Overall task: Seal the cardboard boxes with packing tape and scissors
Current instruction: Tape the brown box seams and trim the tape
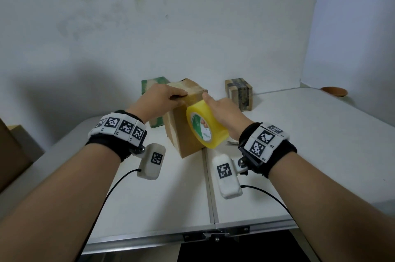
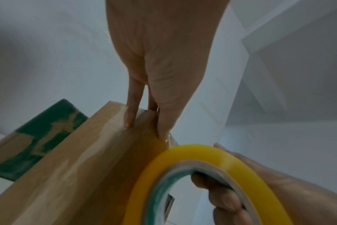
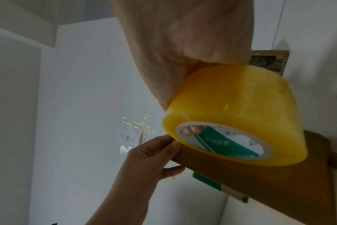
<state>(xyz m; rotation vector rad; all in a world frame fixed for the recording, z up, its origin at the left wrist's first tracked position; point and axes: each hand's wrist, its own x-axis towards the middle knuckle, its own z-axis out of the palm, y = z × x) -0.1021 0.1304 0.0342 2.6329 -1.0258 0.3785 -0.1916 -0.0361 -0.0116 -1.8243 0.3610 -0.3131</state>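
Note:
A brown cardboard box (image 1: 181, 133) stands in the middle of the white table (image 1: 299, 144). My left hand (image 1: 171, 95) lies on its top, its straight fingers (image 2: 129, 117) pressing the free end of the clear tape onto the top edge. A short strip of tape (image 1: 192, 100) runs from there to the yellow tape roll (image 1: 206, 127). My right hand (image 1: 220, 109) holds the roll against the box's right side, fingers (image 2: 221, 193) through the core and thumb on the outside. Scissors (image 1: 232, 143) lie on the table behind the roll, mostly hidden.
A green box (image 1: 154, 84) stands right behind the brown one. A taped-up box (image 1: 239, 93) sits further right by the wall, and a brown dish (image 1: 334, 91) at the far right. Cardboard (image 1: 12, 150) leans at the left edge.

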